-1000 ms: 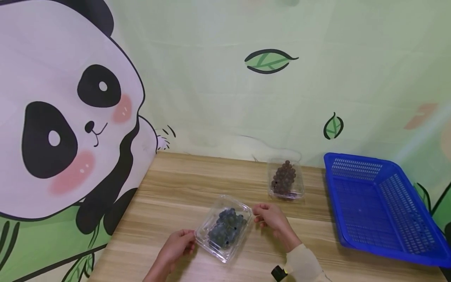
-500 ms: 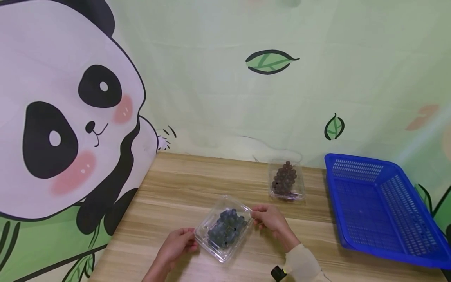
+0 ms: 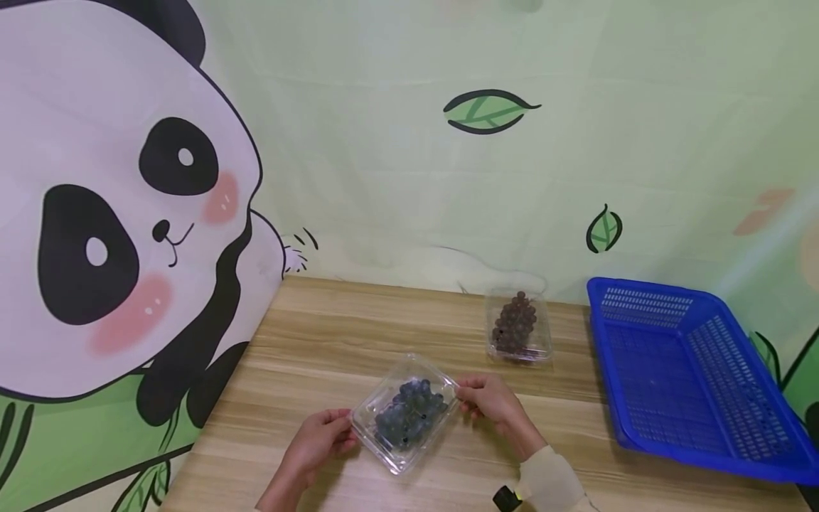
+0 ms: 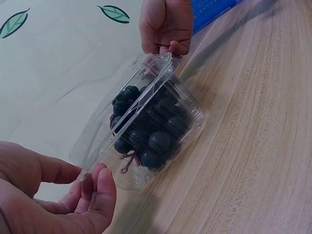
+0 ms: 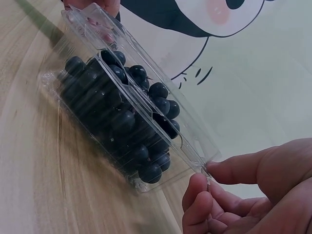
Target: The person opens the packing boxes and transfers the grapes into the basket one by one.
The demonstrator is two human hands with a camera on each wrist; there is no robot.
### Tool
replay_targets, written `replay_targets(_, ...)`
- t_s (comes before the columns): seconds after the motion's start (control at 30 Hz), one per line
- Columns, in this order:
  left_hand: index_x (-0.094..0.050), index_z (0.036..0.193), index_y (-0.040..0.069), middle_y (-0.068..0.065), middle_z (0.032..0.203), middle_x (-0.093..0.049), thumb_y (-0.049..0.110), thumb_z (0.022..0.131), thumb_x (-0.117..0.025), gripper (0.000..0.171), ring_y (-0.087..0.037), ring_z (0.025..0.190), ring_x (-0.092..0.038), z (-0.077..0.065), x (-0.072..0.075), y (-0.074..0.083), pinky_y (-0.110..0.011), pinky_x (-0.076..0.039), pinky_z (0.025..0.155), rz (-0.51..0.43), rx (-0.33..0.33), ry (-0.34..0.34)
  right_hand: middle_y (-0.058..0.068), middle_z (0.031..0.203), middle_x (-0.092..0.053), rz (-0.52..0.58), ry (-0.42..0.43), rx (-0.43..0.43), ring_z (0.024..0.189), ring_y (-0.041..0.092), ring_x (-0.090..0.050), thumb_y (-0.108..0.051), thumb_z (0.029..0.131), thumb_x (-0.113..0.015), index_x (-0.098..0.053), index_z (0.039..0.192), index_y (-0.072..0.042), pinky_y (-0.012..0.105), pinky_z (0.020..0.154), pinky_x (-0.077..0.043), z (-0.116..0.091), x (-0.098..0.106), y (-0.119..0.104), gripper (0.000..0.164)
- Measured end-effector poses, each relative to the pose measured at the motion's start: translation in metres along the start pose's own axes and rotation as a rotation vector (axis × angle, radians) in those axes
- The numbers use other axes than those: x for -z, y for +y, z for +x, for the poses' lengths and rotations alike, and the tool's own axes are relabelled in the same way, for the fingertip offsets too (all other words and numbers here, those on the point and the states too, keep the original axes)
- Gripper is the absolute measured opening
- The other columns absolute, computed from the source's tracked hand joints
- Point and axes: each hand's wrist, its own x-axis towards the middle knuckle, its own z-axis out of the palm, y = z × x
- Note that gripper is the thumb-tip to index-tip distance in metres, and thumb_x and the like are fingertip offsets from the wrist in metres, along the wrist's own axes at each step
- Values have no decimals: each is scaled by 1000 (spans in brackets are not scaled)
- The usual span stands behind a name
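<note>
A clear plastic clamshell box [image 3: 387, 455] with a bunch of dark blue grapes [image 3: 409, 416] inside is at the front middle of the table. Its lid lies over the grapes. My left hand [image 3: 320, 442] pinches the rim at the left corner between thumb and fingers, as the left wrist view shows closely. At the opposite corner my right hand [image 3: 494, 404] pinches the rim in the same way, thumb on top in the right wrist view [image 5: 253, 187]. Whether the box touches the table all along its base I cannot tell.
Behind, near the wall, a second clear box [image 3: 544, 334] holds reddish-brown grapes [image 3: 515, 323]. To the right stands a blue plastic basket [image 3: 604, 355] with slotted sides. A printed panda backdrop [image 3: 384, 178] rises along the wooden table's [image 3: 333, 320] far and left edges.
My right fingers have come onto the box's right corner and now pinch its rim. The box has shifted very slightly left, with my left hand keeping to its corner.
</note>
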Motion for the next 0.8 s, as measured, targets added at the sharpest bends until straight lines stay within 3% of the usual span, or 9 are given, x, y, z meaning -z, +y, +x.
replay_targets(0.37, -53, 123, -21, -14, 93, -66, -1, 104, -52, 28, -17, 81, -65, 4, 0, 3, -26, -59, 73, 1, 11, 61, 6, 74, -63, -21, -34, 7, 60, 10, -56, -1, 99, -64, -68, 105, 14, 19, 51, -44, -5, 3, 4, 16)
replay_targets(0.8, -56, 119, -20, -14, 89, -66, 3, 106, -52, 26, -17, 79, -65, 12, 2, 4, -25, -59, 71, 29, 22, 68, 8, 75, -64, -47, -59, -10, 62, 11, -56, -3, 100, -64, -68, 104, 13, 21, 53, -45, -15, 6, 5, 17)
